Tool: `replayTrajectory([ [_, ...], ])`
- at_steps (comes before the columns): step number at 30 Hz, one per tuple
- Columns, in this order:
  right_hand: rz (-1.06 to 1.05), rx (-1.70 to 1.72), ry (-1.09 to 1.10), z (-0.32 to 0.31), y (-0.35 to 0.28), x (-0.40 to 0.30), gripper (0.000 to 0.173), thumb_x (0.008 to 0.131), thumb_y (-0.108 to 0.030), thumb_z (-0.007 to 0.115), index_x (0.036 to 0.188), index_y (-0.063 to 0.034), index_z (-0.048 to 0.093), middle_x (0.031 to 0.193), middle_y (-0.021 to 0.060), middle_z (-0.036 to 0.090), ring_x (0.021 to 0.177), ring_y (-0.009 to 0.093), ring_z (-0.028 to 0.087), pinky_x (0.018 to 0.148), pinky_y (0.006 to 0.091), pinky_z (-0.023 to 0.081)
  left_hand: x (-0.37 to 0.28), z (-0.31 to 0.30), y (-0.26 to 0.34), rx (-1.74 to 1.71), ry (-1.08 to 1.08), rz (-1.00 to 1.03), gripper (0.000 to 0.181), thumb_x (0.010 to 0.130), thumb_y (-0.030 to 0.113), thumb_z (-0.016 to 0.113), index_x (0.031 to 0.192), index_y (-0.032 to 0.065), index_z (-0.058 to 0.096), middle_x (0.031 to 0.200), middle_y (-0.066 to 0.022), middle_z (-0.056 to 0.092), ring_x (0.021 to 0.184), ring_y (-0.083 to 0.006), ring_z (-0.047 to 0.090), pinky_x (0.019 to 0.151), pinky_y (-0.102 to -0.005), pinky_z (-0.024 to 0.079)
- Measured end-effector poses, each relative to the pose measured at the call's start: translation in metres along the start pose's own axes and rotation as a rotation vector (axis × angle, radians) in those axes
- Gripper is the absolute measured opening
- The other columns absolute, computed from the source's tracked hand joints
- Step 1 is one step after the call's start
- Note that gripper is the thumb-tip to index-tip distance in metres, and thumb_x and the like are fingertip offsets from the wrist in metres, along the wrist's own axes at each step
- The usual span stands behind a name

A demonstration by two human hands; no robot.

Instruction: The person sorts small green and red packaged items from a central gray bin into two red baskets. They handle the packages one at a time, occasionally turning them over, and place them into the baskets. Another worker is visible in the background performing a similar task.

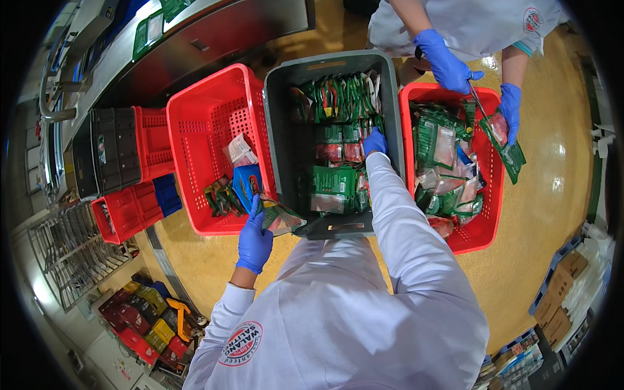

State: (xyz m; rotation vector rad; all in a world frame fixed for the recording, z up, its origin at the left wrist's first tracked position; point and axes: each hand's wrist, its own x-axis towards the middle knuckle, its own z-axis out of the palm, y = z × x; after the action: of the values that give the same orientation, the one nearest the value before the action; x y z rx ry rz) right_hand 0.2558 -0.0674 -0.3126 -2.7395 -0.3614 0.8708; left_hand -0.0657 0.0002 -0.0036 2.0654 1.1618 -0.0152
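Note:
My left hand [255, 243], in a blue glove, holds a green and clear plastic food packet [280, 218] between the red crate [176, 127] on the left and the grey crate [272, 161] in the middle. Below its fingertips, a blue packet [247, 182], a pale packet [241, 150] and several green ones lie in that red crate. My right hand [375, 142], also gloved, reaches into the grey crate at the right end of its middle row of packets [336, 151]; its fingertips are partly hidden, so its grip cannot be told. More green packets [334, 187] fill rows above and below.
Across from me, a co-worker's gloved hands [442, 61] hold scissors [478, 100] and a green packet [509, 151] over the right red crate [498, 195], which is heaped with packets. A steel table [214, 36] stands upper left, stacked crates [117, 146] at left, cardboard boxes [560, 292] lower right.

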Motion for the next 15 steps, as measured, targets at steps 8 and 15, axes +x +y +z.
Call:
replayTrajectory([
  [8,0.048,0.002,0.099,0.019,0.006,0.006,0.020,0.081,-0.015,0.055,0.099,-0.0072,0.060,0.095,0.0197,0.065,0.088,0.036,0.064,0.074,0.0455,0.052,-0.008,-0.003,0.002,-0.021,-0.018,-0.048,0.048,0.070,-0.013,0.044,0.118,-0.0102,0.049,0.146,-0.0131,0.030,0.121,-0.0334,0.046,0.091,-0.0305,0.043],
  [15,0.014,0.011,0.119,0.016,0.009,-0.006,0.020,0.075,-0.015,0.059,0.093,-0.0060,0.062,0.094,0.0212,0.064,0.089,0.038,0.063,0.076,0.0457,0.051,-0.019,0.004,-0.011,0.025,-0.028,-0.005,0.051,0.067,-0.010,0.046,0.118,-0.0100,0.048,0.146,-0.0083,0.030,0.113,-0.0351,0.050,0.085,-0.0339,0.046],
])
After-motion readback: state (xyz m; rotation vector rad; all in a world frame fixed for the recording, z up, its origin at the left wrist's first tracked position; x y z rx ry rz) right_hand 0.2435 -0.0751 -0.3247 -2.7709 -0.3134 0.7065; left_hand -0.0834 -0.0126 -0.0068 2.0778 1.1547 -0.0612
